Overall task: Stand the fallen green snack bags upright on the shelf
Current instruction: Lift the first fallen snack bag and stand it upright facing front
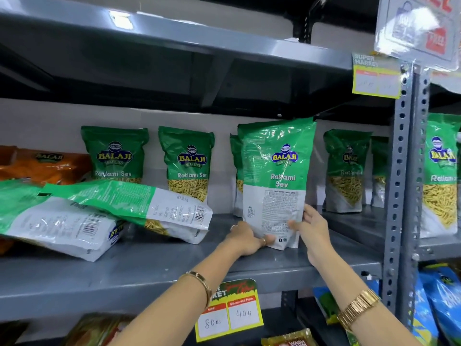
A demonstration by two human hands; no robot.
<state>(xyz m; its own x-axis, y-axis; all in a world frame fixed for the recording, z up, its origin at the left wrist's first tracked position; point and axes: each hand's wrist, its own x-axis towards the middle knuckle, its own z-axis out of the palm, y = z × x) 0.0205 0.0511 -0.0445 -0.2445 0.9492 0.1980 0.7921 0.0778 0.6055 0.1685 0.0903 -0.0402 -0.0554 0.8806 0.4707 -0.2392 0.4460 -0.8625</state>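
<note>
Standing a green snack bag point(275, 181) upright near the front of the grey metal shelf point(154, 273), I have both hands at its white lower half: my left hand point(245, 239) presses its fingers and thumb together on the bag's bottom left corner, and my right hand point(311, 227) has its fingers spread flat along the right edge with the thumb on the printed back panel. This bag shows its back side to me and its base touches the shelf. To its left, two fallen green bags point(104, 211) lie on their sides, one overlapping the other, barcodes up, reaching out toward the shelf's front edge. Behind them, against the pale back wall, two upright green bags point(149, 158) stand side by side, and further left an orange bag point(47, 167) lies slumped. Another green bag point(236, 171) stands just behind the one I hold, and more stand to the right point(345, 171), near the perforated grey upright post point(401, 171). Beyond that post another green bag point(440, 176) stands on the neighbouring shelf. A yellow price tag point(228, 312) hangs from the shelf's front lip between my forearms, and a similar tag point(375, 76) hangs from the shelf above. Blue packets point(439, 303) sit lower down on the right. I wear a thin bangle point(200, 283) on my left wrist and a gold watch band point(359, 308) on my right.
</note>
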